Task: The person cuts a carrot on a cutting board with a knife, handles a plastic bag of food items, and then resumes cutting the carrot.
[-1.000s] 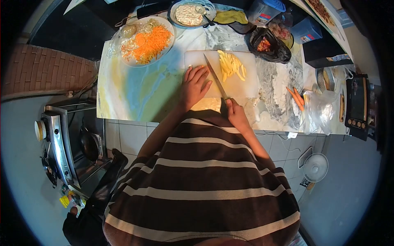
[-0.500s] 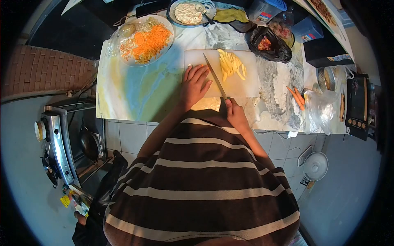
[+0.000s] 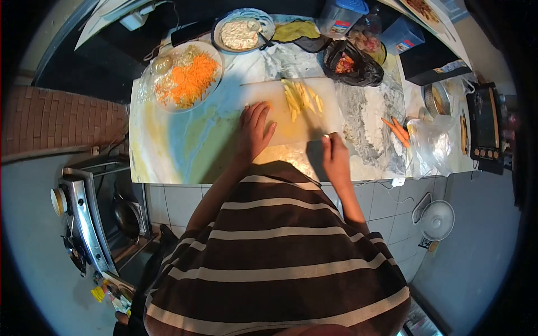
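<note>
A white cutting board (image 3: 330, 126) lies on the marble-patterned table. Pale yellow strips (image 3: 293, 102) are heaped on its upper middle part. My left hand (image 3: 256, 132) rests on the board's left side, fingers bent, with a bit of orange showing at the fingertips; what lies under them is mostly hidden. My right hand (image 3: 335, 154), at the board's lower right corner, is closed round the handle of a knife (image 3: 316, 115), whose blade is blurred and reaches up over the board beside the strips.
A plate of shredded carrot (image 3: 196, 78) stands at the back left, a bowl with a white mixture (image 3: 240, 35) behind the board. A black bag (image 3: 361, 75) lies back right; carrots (image 3: 397, 133) and a clear plastic bag (image 3: 428, 143) are farther right. A stove (image 3: 84, 215) stands at the left.
My right hand has moved right with the knife, whose blade has swung from near my left fingers to beside the strips. The whole view has also shifted a little.
</note>
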### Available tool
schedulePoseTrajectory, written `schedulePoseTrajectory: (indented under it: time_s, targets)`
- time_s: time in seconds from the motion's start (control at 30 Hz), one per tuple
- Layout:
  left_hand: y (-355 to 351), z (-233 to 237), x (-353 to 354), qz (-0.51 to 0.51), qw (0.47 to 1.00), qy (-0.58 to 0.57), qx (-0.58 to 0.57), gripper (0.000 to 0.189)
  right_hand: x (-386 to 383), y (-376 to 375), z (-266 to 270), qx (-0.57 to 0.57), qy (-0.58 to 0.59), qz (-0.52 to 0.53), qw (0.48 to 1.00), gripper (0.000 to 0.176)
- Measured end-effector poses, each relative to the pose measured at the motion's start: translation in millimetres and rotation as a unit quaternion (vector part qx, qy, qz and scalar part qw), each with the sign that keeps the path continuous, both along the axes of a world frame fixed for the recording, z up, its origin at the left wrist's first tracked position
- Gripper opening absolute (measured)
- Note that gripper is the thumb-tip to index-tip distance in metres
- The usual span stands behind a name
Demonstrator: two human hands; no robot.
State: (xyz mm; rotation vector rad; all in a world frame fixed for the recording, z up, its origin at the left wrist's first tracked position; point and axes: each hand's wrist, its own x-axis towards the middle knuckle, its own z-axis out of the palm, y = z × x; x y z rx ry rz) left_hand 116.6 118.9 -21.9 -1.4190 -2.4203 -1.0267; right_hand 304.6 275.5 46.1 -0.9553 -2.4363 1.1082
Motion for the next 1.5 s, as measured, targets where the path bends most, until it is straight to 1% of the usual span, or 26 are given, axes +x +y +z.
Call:
schedulePoseTrajectory:
  time_s: [0.07,0.1,0.17,0.27,0.4,0.43,0.53,0.57,0.6,0.67,0.73,0.8,0.87,0.9,0.93,0.97,1.0,1.07,1.1,1.13,1.2,1.23,1.3,1.37,1.43,1.5]
  targets:
    - [0,2,0,0.005,1.000,-0.001,0.007,0.050,13,23,2,0.092,0.026,-0.010,0.995,0.026]
    - [0,2,0,-0.001,1.000,0.005,0.008,0.050,22,37,-1,0.093,0.031,-0.017,0.995,0.026]
    - [1,2,0,-0.003,1.000,0.003,0.020,0.051,38,59,-13,0.141,-0.035,-0.030,0.989,0.027]
    - [2,2,-1,-0.006,1.000,-0.007,0.018,0.051,47,75,-30,0.155,-0.076,-0.027,0.985,0.028]
    - [4,5,0,-0.008,1.000,-0.005,0.006,0.050,36,77,-51,0.229,-0.057,-0.015,0.972,0.028]
    - [4,4,1,0.000,1.000,0.002,0.001,0.050,33,81,-52,0.209,-0.081,-0.006,0.975,0.032]
    - [3,1,1,0.005,1.000,0.017,-0.010,0.050,25,83,-19,0.248,-0.102,0.006,0.963,0.034]
    - [4,2,0,0.011,1.000,0.016,-0.023,0.050,21,90,-5,0.252,-0.081,0.001,0.964,0.035]
    - [4,2,-1,0.007,1.000,0.022,-0.019,0.050,16,104,3,0.255,-0.078,-0.004,0.964,0.035]
    - [4,1,-1,0.014,0.999,0.000,-0.047,0.052,1,151,16,0.302,0.039,-0.016,0.952,0.034]
    - [5,1,-1,0.010,0.999,-0.012,-0.041,0.052,-28,208,42,0.241,0.096,-0.005,0.966,0.033]
    - [6,4,-1,0.010,0.999,-0.025,-0.038,0.052,-67,286,28,0.197,0.137,-0.031,0.970,0.034]
    - [6,7,-1,0.013,0.998,-0.027,-0.056,0.053,-110,350,30,0.037,0.191,-0.012,0.981,0.042]
    - [6,6,-1,0.016,0.998,-0.025,-0.056,0.053,-130,379,23,0.036,0.193,-0.010,0.980,0.042]
    - [5,3,0,0.026,0.997,-0.029,-0.059,0.053,-151,406,11,0.141,0.170,-0.018,0.975,0.045]
    - [6,4,0,0.036,0.997,-0.033,-0.062,0.054,-166,408,17,0.244,0.147,-0.026,0.958,0.047]
    - [6,5,0,0.040,0.997,-0.030,-0.059,0.054,-176,407,21,0.246,0.152,-0.023,0.957,0.047]
    - [8,7,0,0.047,0.996,-0.055,-0.061,0.054,-190,398,26,0.096,0.067,-0.029,0.993,0.045]
    - [9,8,-2,0.048,0.996,-0.054,-0.060,0.054,-209,456,-27,0.154,0.099,0.067,0.981,0.037]
    - [8,8,-2,0.048,0.996,-0.054,-0.058,0.054,-210,472,-42,0.153,0.099,0.068,0.981,0.037]
    - [5,7,-1,0.051,0.995,-0.057,-0.057,0.054,-210,470,-46,0.230,0.104,-0.014,0.968,0.039]
    - [4,6,-1,0.051,0.996,-0.057,-0.052,0.054,-207,468,-48,0.229,0.103,-0.013,0.968,0.039]
    - [3,6,-2,0.046,0.996,-0.058,-0.047,0.054,-186,432,-17,0.261,0.179,-0.073,0.946,0.034]
    - [4,12,-3,0.030,0.991,-0.134,0.000,0.053,-171,421,-6,0.276,0.168,-0.093,0.942,0.032]
    - [12,30,-5,0.022,0.990,-0.137,0.036,0.053,-157,407,8,0.289,0.157,-0.113,0.938,0.029]
    - [26,53,-13,0.014,0.988,-0.135,0.071,0.052,-145,386,31,0.266,0.195,-0.187,0.926,0.023]
